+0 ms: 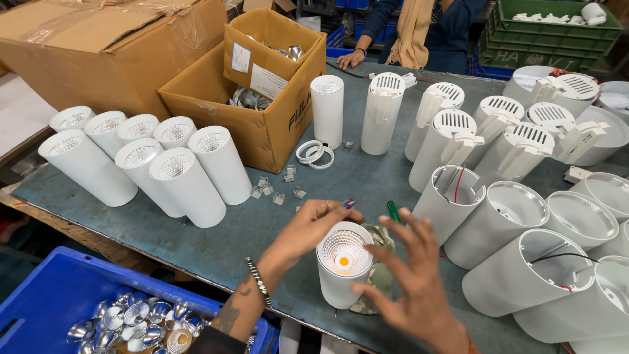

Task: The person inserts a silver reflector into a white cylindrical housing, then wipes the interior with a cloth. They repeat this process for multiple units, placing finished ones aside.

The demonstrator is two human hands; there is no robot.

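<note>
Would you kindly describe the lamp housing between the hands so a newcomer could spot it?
On the grey-blue worktable, near its front edge, one white cylinder lamp housing stands between the left hand and right hand. Unlike its neighbours, an orange LED shows inside its reflector.

The left hand (308, 229) is stretched forward with its fingers bent. The right hand (409, 275) is held open, and its fingers are spread wide.

By the white lamp (343, 265) with its orange-yellow centre: a green pen (392, 210), grey-blue table (367, 177), brown boxes (259, 85), blue crate (59, 295) of silver reflectors (131, 321).
</note>
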